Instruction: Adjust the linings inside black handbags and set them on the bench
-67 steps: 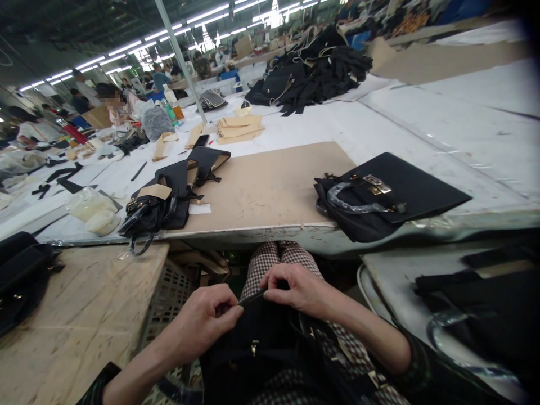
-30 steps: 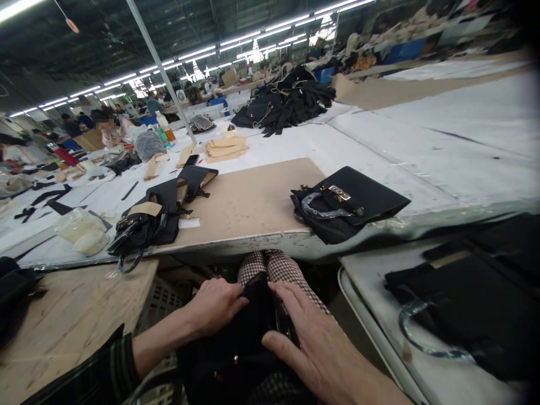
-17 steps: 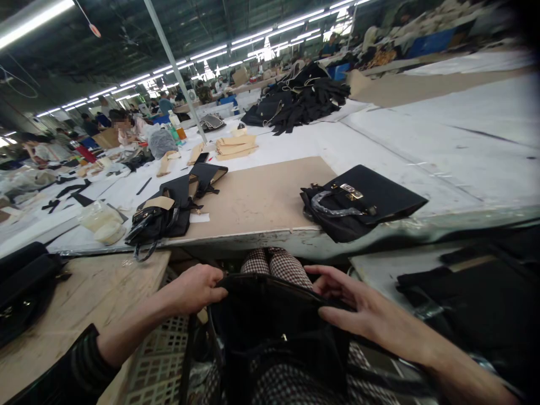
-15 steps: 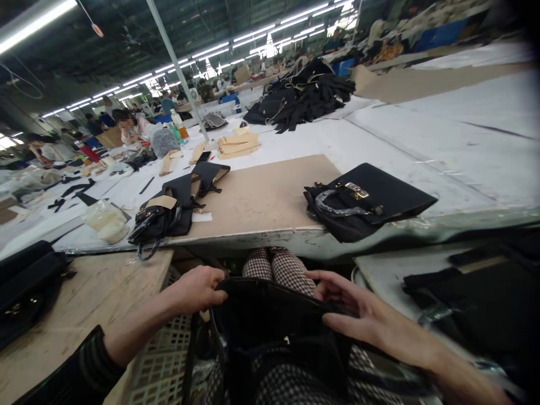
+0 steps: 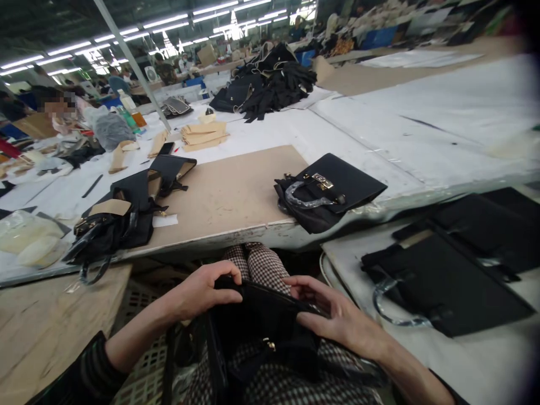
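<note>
Far left, we've got a clear plastic bag [image 5: 27, 228] on the white tabletop [image 5: 257, 132], worn wooden tabletop [image 5: 54, 320] below it. Next, overlapping black handbags [image 5: 139, 188] near the front edge, tan card [image 5: 110, 207] lying on them. Perforated plastic crate [image 5: 147, 354] sits lower, beside our lap.

Our left hand [image 5: 202, 292]: thumb and fingers clamped on the rim of the lap handbag [image 5: 270, 315]. That bag lies across our checked trousers [image 5: 268, 267], mouth open, gold fitting [image 5: 270, 345] showing. Beyond it, brown board [image 5: 236, 191]; black bag pieces [image 5: 278, 84] piled farther back.

Our right hand [image 5: 337, 318] is at the same rim: thumb and index apart, other fingers partly hidden, so we can't tell if they're gripping. Beyond that, a gold-clasp handbag [image 5: 346, 180] with plastic-wrapped handle [image 5: 307, 203], lying flat. Far right, finished-looking black bags [image 5: 447, 281] on a lower tabletop [image 5: 346, 253].
</note>
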`<act>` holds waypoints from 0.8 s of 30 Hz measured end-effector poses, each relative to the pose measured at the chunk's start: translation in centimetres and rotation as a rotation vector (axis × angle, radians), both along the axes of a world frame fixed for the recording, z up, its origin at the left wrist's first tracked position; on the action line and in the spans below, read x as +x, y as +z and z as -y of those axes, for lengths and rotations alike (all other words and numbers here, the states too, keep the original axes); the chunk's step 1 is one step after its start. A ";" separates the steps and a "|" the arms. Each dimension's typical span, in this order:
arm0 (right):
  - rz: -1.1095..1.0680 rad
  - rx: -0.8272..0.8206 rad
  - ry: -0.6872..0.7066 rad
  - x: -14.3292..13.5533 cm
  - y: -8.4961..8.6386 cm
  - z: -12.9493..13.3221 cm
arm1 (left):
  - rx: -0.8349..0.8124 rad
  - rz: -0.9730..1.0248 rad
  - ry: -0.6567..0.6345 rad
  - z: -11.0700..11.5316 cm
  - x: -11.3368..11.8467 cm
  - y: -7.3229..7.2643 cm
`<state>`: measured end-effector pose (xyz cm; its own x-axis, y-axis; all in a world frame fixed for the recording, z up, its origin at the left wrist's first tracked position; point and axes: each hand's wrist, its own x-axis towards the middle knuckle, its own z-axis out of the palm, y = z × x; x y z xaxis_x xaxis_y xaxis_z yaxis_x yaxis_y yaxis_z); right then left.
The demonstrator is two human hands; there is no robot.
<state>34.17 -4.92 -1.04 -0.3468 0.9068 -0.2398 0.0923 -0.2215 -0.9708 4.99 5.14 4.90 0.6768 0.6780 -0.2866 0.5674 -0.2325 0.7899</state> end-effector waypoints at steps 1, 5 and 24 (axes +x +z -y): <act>0.001 -0.008 -0.013 0.1 0.1 0.0 | 0.019 0.017 -0.012 -0.1 0.2 -0.3; 0.041 0.004 -0.063 0.3 0.4 -0.2 | 0.056 0.060 -0.080 -0.6 0.8 -1.2; 0.264 0.138 -0.171 0.0 0.7 -0.3 | 0.086 0.045 0.197 0.3 1.7 -2.6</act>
<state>34.13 -4.62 -0.34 -0.1294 0.9765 -0.1724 0.3174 -0.1239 -0.9402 6.65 4.87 2.29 0.5393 0.8193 -0.1945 0.5730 -0.1878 0.7977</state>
